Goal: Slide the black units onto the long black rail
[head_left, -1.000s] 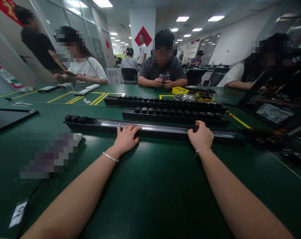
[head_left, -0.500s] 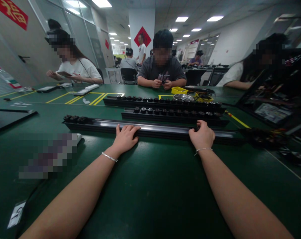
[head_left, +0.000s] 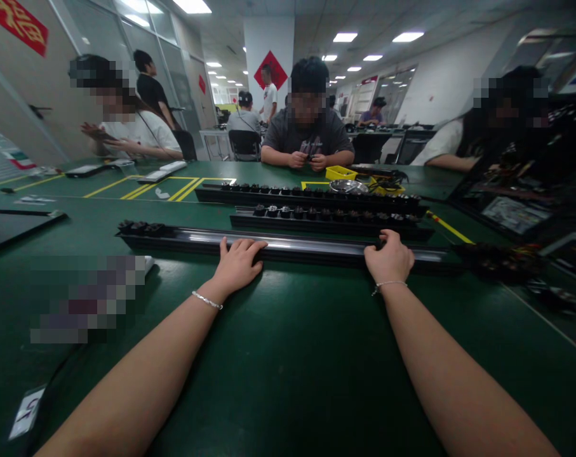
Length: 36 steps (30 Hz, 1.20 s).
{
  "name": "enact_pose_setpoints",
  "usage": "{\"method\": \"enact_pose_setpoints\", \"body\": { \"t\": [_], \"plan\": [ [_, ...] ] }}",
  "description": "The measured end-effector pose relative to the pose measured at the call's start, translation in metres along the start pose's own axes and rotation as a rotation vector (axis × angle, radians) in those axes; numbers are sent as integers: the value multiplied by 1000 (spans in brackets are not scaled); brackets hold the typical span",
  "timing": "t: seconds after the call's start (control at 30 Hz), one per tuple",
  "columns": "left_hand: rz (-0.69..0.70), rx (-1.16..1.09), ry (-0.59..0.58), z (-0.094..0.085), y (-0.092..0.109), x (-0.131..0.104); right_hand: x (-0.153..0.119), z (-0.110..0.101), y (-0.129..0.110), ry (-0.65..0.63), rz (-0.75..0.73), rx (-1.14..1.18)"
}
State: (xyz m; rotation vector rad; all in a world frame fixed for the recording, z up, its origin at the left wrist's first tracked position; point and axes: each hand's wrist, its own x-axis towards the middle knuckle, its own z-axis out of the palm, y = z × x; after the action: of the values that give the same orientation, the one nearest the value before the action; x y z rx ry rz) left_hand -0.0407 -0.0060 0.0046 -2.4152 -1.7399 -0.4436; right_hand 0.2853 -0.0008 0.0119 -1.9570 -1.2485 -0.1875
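A long black rail (head_left: 311, 245) with a shiny inner channel lies across the table in front of me. Several small black parts (head_left: 140, 226) sit in a row at its left end. My left hand (head_left: 240, 260) rests on the rail's near side, fingers spread over it and the thumb apart. Farther right, my right hand (head_left: 391, 257) is curled at the channel, thumb and forefinger closed around a small black part (head_left: 379, 244) that is mostly hidden. Whether that part touches the channel, I cannot tell.
Beyond lie two more black rails filled with small parts, a middle one (head_left: 330, 220) and a far one (head_left: 311, 195). A yellow tray (head_left: 341, 173) and a metal dish (head_left: 348, 186) stand behind them. Dark parts with wires (head_left: 502, 261) lie right. A co-worker (head_left: 309, 139) sits opposite.
My right hand has shifted slightly right along the rail. My left hand stays on the rail. A person in black has come into view at the back left.
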Motion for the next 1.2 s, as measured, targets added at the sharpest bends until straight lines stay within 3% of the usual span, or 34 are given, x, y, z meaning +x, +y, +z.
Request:
{"method": "enact_pose_setpoints", "body": {
  "t": [0.77, 1.2],
  "plan": [
    [0, 10, -16, -3, 1, 0, 3, -1, 7, 16, 5, -33],
    [-11, 0, -23, -3, 1, 0, 11, -3, 22, 23, 25, -125]
  ]
}}
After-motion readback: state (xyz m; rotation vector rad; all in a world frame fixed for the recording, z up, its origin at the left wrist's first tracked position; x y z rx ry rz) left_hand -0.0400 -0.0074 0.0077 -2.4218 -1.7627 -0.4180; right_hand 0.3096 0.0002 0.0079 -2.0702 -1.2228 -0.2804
